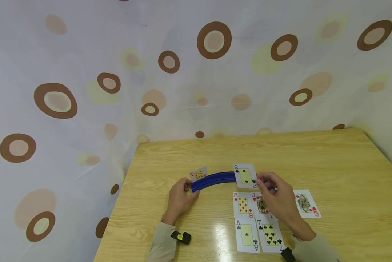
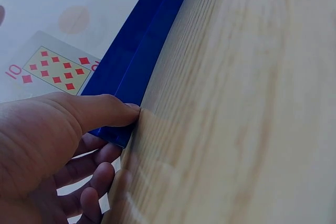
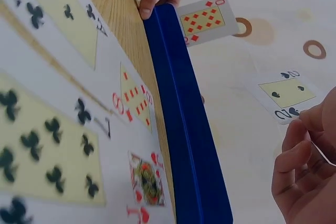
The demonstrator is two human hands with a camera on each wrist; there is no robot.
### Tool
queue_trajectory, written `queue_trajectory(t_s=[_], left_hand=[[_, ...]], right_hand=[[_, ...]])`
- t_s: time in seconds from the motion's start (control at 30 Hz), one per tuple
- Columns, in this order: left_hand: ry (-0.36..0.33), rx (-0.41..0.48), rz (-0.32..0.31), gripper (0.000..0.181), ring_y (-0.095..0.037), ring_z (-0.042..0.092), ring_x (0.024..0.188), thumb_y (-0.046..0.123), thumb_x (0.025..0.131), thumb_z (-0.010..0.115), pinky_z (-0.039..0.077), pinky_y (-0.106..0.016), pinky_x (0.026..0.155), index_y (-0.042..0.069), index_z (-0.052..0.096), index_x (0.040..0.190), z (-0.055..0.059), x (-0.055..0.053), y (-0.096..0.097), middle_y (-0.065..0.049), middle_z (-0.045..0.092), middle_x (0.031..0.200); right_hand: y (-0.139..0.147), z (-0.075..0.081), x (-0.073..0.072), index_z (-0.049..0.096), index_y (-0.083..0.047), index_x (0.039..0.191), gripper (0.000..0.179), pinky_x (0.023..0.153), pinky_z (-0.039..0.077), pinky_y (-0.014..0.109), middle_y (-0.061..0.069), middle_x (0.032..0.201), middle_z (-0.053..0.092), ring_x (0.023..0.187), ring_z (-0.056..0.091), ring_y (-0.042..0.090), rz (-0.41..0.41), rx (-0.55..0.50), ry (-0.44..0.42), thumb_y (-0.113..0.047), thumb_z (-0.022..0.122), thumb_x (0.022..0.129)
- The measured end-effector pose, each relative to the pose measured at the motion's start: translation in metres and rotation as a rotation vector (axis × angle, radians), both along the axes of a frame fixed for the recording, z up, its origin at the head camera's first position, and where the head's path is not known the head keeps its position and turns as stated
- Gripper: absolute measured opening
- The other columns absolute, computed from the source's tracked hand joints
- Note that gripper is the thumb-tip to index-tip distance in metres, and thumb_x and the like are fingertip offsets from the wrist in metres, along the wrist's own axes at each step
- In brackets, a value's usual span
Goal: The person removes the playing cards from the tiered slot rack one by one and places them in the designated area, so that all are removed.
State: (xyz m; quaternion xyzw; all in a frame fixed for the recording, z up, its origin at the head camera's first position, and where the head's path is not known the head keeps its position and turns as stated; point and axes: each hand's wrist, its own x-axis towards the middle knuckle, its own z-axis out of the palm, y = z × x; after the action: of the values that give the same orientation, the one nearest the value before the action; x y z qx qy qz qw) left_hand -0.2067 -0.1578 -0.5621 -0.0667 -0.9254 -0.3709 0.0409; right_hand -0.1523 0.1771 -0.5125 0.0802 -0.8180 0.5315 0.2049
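Observation:
A curved blue playing card holder (image 1: 217,178) stands on the table, and a ten of diamonds (image 1: 199,174) is upright in its left part. My left hand (image 1: 179,201) grips the holder's left end, thumb on the front side (image 2: 123,111) and fingers curled behind it. Between thumb and fingertips, my right hand (image 1: 280,199) pinches a two of spades (image 1: 245,175) by its right edge. That card is raised, face towards me, and overlaps the holder's right part in the head view. In the right wrist view the two (image 3: 287,96) appears apart from the blue holder (image 3: 181,114).
Face up in front of the holder lie an eight of diamonds (image 1: 243,203), a jack of hearts (image 1: 260,206) and a queen of hearts (image 1: 304,203). An ace of clubs (image 1: 247,234) and a seven of clubs (image 1: 270,236) lie nearer me. A dotted cloth (image 1: 189,83) hangs behind the table.

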Motion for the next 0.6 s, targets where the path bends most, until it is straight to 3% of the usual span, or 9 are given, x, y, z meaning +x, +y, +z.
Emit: queue_trajectory(t_s=[0.17,0.6], left_hand=[[0.004,0.009,-0.003,0.032,-0.016,0.064,0.089,0.021,0.090,0.089,0.052,-0.030,0.081,0.004,0.072,0.112,0.001,0.002,-0.001,-0.009,0.074,0.102],[0.026,-0.003,-0.010,0.033,-0.016,0.063,0.087,0.018,0.089,0.089,0.052,-0.031,0.078,0.003,0.071,0.112,0.001,0.002,0.001,-0.010,0.074,0.100]], right_hand=[[0.015,-0.002,0.015,0.076,-0.008,0.114,0.012,0.052,0.045,0.018,0.006,0.094,0.075,0.077,0.060,-0.002,-0.053,0.040,-0.073,-0.003,0.072,0.103],[0.047,-0.009,0.041,0.078,-0.009,0.115,0.013,0.060,0.049,0.016,0.006,0.101,0.079,0.080,0.061,-0.006,-0.162,0.117,-0.205,-0.009,0.075,0.103]])
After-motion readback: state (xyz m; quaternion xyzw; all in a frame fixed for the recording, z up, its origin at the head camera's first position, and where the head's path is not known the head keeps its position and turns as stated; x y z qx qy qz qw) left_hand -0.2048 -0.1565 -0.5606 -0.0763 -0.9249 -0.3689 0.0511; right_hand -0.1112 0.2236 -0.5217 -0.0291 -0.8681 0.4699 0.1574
